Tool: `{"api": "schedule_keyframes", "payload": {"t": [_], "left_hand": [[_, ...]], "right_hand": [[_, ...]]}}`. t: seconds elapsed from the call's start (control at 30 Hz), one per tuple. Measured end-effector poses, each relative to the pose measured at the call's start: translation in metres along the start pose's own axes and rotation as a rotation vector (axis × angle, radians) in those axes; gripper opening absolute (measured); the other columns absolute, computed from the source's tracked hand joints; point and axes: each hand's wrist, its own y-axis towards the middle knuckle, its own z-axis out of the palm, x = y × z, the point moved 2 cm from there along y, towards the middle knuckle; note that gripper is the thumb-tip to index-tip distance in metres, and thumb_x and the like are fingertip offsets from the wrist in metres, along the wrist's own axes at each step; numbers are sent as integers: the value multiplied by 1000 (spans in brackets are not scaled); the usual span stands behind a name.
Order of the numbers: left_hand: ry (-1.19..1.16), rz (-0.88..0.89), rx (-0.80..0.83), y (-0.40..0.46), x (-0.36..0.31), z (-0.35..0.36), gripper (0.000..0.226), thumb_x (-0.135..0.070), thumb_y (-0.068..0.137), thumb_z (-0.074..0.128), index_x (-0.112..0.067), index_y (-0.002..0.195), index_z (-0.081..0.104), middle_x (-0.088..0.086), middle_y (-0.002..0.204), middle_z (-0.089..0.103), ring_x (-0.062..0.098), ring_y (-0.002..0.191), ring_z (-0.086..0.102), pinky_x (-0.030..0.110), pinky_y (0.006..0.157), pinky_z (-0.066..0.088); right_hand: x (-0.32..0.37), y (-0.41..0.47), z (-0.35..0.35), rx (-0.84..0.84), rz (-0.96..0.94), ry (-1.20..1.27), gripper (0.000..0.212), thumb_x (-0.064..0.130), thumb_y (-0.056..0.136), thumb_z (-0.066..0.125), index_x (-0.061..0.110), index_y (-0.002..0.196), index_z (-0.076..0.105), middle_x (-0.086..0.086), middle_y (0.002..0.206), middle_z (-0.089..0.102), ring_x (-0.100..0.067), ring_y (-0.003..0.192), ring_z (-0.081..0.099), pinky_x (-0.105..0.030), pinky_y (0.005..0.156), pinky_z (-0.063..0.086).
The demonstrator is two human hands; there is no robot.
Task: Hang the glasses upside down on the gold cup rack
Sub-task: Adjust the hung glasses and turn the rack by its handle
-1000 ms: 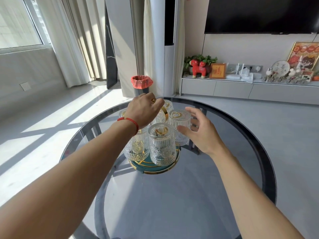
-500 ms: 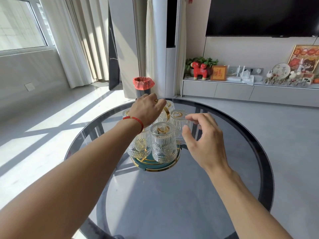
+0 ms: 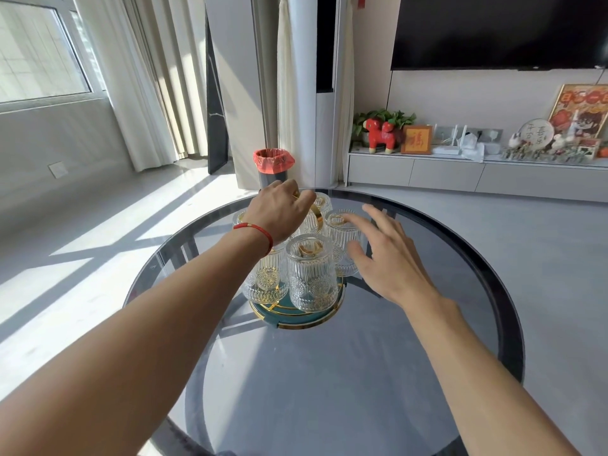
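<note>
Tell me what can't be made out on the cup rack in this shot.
Head view:
- Gold rack handle: mostly covered by the left hand; grip unclear.
- Far-left glass: hidden behind that wrist.
- Right glass: partly covered by the right hand; contact uncertain.
- Rack pegs: blurred through ribbed glass.

My left hand [image 3: 279, 215] covers the top of the gold cup rack [image 3: 317, 216], so whether my fingers close on its handle can't be told. It also hides most of the left-side glasses [image 3: 265, 278]; how many hang there is unclear. My right hand [image 3: 383, 255] blocks part of the right glass [image 3: 342, 238]; contact can't be told. Both my forearms run off the bottom edge. The rack's base [image 3: 296, 319] is mostly behind glassware.
</note>
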Motion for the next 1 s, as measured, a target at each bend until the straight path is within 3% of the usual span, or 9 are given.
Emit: {"api": "schedule_keyframes", "payload": {"t": [0.23,0.37,0.5,0.67,0.8,1.0], "left_hand": [[-2,4,2,-1,-1,-1,41,-42,100,39,-6,97,59,15,95,60,31,82,57,35,64,38],[-9,-15,9,-2,-2,-2,40,-43,99,40,-7,97,59,15,96,60,33,84,57,38,69,42],[-6,-30,23,-3,-3,-3,37,-41,98,41,-8,97,57,15,98,59,34,87,55,38,71,40],[-14,7,48,-5,-3,-6,33,-36,101,39,-8,100,55,12,97,56,31,88,53,38,72,40],[-21,24,47,-5,-4,-5,27,-34,101,38,-12,96,52,-2,81,44,27,86,49,35,69,34],[-33,-2,48,-5,-2,-4,28,-38,100,38,-14,98,52,7,94,52,27,85,51,34,66,34]], "right_hand": [[8,-6,-5,-19,-35,83,52,30,106,54,31,157,44,1,170,30,-21,156,25,-46,123,26],[31,-17,-9,-175,-210,162,39,31,99,55,18,133,69,-6,141,58,-26,134,51,-49,111,42],[54,-30,7,-138,-308,70,39,42,94,57,23,123,74,-6,119,53,-27,118,50,-51,99,46],[43,-35,7,-148,-276,49,42,48,94,57,28,126,76,-4,127,56,-25,123,48,-51,100,47],[37,-40,8,-101,-283,72,46,48,94,59,29,134,72,-3,132,57,-25,126,51,-53,103,47],[41,-44,7,-100,-312,70,43,42,94,61,27,133,72,-3,130,59,-24,125,52,-53,99,49]]}}
